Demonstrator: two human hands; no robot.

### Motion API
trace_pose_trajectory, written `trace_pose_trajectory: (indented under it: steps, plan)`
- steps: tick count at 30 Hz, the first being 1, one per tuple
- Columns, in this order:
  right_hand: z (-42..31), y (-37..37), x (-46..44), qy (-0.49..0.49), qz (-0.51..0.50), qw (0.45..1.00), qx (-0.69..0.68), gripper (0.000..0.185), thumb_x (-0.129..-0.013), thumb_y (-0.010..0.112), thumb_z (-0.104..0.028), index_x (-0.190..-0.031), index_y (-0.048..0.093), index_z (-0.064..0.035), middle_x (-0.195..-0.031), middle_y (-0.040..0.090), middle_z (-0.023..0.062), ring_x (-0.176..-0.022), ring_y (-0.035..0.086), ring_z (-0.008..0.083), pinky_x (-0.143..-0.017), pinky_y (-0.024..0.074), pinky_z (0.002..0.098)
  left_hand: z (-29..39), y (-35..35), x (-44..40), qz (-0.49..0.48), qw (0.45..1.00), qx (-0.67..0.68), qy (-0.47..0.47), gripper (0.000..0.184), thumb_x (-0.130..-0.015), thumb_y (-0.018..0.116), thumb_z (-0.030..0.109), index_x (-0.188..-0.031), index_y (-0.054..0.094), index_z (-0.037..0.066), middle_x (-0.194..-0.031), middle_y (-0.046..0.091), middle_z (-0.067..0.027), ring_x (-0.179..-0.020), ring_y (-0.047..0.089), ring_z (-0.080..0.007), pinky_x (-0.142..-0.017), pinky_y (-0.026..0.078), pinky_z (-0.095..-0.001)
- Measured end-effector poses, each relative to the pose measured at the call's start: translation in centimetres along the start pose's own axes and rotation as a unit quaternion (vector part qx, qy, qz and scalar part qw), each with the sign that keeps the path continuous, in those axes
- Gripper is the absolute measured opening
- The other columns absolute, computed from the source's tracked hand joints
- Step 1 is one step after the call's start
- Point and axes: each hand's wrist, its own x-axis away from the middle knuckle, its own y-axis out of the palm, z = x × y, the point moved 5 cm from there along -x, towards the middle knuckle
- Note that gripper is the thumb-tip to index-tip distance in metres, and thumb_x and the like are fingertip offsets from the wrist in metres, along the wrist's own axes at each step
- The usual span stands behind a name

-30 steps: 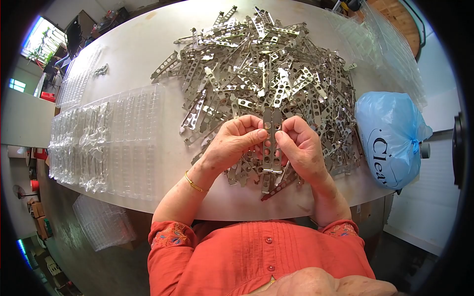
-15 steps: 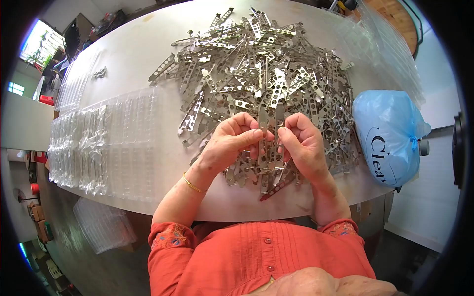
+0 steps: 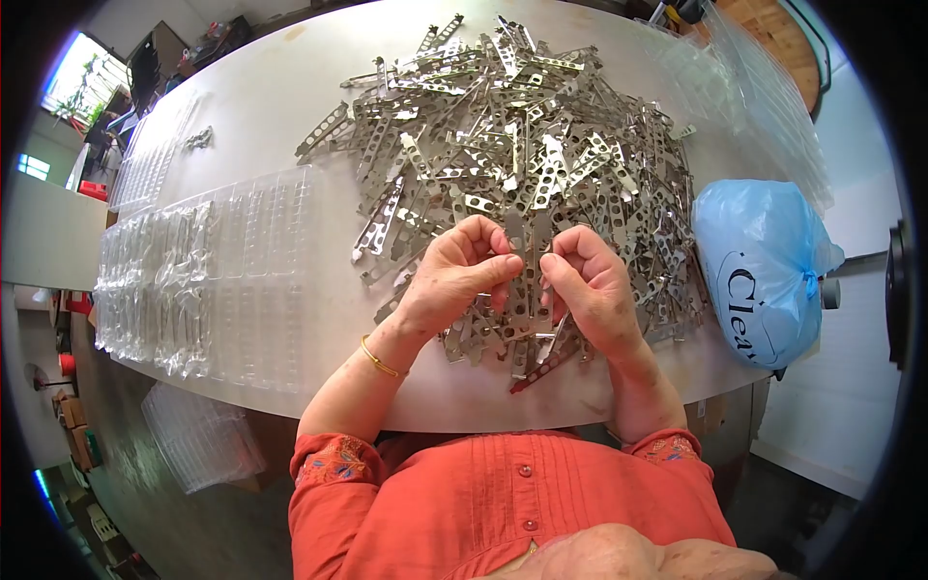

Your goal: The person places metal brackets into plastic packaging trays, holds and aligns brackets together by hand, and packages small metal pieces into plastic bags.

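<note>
Across the bottom of the frame sits a person in an orange-red shirt [image 3: 464, 503], a gold bracelet [image 3: 378, 359] on the left wrist. Just past the table's near edge, at centre, the left hand [image 3: 454, 278] is mostly closed, thumb and forefinger pinching a perforated metal strip [image 3: 515, 280]; the right hand [image 3: 597, 290], likewise curled, pinches a second strip [image 3: 541, 237] beside it. Beneath and beyond them spreads a heap of similar metal strips [image 3: 483, 145] on the pale table [image 3: 261, 106]. A partly filled clear tray [image 3: 256, 280] lies at left, a tied blue bag [image 3: 759, 271] at right. Farther off, at upper right, lie clear plastic sheets or trays [image 3: 764, 126].
</note>
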Motion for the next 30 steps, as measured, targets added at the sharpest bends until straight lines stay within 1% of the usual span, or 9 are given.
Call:
trace_pose_trajectory:
  steps: [2, 7, 14, 16, 19, 23, 25, 30]
  plan:
    - [0.19, 0.37, 0.01, 0.014, -0.026, 0.999, -0.014, 0.01, -0.099, 0.059, -0.012, -0.097, 0.053, -0.0054, -0.073, 0.059, -0.0022, -0.061, 0.056, 0.0026, -0.049, 0.0441, 0.0189, 0.02, 0.08, 0.04, -0.001, 1.0, -0.017, 0.003, 0.019, -0.093, 0.07, 0.008, -0.098, 0.052, 0.006, -0.088, 0.06, -0.0008, -0.066, 0.061, -0.009, -0.057, 0.051, -0.023]
    - [0.35, 0.48, 0.01, 0.02, -0.032, 0.999, -0.003, 0.011, -0.1, 0.059, -0.014, -0.098, 0.052, -0.0051, -0.075, 0.059, -0.0021, -0.061, 0.055, 0.0024, -0.049, 0.0438, 0.0191, 0.03, 0.3, 0.14, -0.017, 1.0, -0.021, 0.016, 0.017, -0.095, 0.068, 0.008, -0.101, 0.053, 0.005, -0.094, 0.058, -0.0002, -0.07, 0.06, -0.0087, -0.063, 0.052, -0.0228]
    - [1.04, 0.45, -0.16, 0.02, -0.033, 0.999, 0.016, 0.01, -0.101, 0.058, -0.013, -0.097, 0.053, -0.0041, -0.074, 0.059, -0.0022, -0.059, 0.054, 0.0022, -0.049, 0.0435, 0.02, 0.05, 0.26, 0.13, -0.034, 0.999, 0.007, 0.035, 0.017, -0.095, 0.068, 0.007, -0.101, 0.053, 0.006, -0.094, 0.058, 0.0002, -0.072, 0.061, -0.009, -0.064, 0.053, -0.0231]
    - [0.65, 0.65, -0.06, 0.021, -0.039, 0.999, 0.012, 0.01, -0.101, 0.058, -0.013, -0.098, 0.054, -0.0038, -0.074, 0.06, -0.0017, -0.059, 0.054, 0.0022, -0.05, 0.044, 0.0198, -0.15, 0.12, 0.07, -0.034, 0.998, 0.038, 0.035, 0.015, -0.093, 0.067, 0.001, -0.1, 0.054, 0.005, -0.097, 0.062, -0.0032, -0.075, 0.062, -0.01, -0.063, 0.056, -0.0238]
    - [0.45, 0.88, -0.02, 0.026, -0.05, 0.998, 0.02, 0.011, -0.101, 0.057, -0.014, -0.1, 0.055, -0.0032, -0.076, 0.063, -0.0006, -0.06, 0.056, 0.0025, -0.05, 0.045, 0.0195, -0.27, 0.12, -0.05, -0.06, 0.996, 0.055, 0.044, 0.016, -0.092, 0.068, 0.002, -0.099, 0.054, 0.005, -0.093, 0.063, -0.0031, -0.076, 0.063, -0.0104, -0.063, 0.056, -0.0244]
    - [0.58, 0.88, -0.09, 0.028, -0.074, 0.997, 0.016, 0.012, -0.102, 0.056, -0.015, -0.102, 0.056, -0.0028, -0.08, 0.066, 0.0014, -0.061, 0.058, 0.0033, -0.051, 0.0465, 0.0192, -0.06, 0.26, -0.06, -0.063, 0.996, 0.058, 0.033, 0.016, -0.092, 0.069, 0.002, -0.099, 0.054, 0.005, -0.09, 0.063, -0.0029, -0.077, 0.064, -0.011, -0.063, 0.057, -0.0244]
    - [0.67, 0.87, -0.13, 0.026, -0.077, 0.997, 0.005, 0.013, -0.102, 0.057, -0.015, -0.103, 0.056, -0.0026, -0.08, 0.066, 0.001, -0.062, 0.059, 0.0033, -0.051, 0.0467, 0.0192, -0.18, 0.3, 0.03, -0.067, 0.996, 0.047, 0.024, 0.017, -0.093, 0.07, 0.008, -0.1, 0.055, 0.006, -0.093, 0.062, -0.0009, -0.074, 0.062, -0.0105, -0.066, 0.053, -0.0239]
    - [0.6, 0.77, -0.02, 0.009, -0.07, 0.998, -0.004, 0.013, -0.102, 0.058, -0.015, -0.103, 0.056, -0.0021, -0.079, 0.065, 0.0, -0.062, 0.059, 0.0028, -0.052, 0.0472, 0.019, -0.26, 0.53, 0.16, -0.064, 0.998, 0.003, 0.018, 0.018, -0.095, 0.069, 0.013, -0.102, 0.055, 0.006, -0.091, 0.062, 0.0005, -0.077, 0.061, -0.0083, -0.069, 0.052, -0.023]
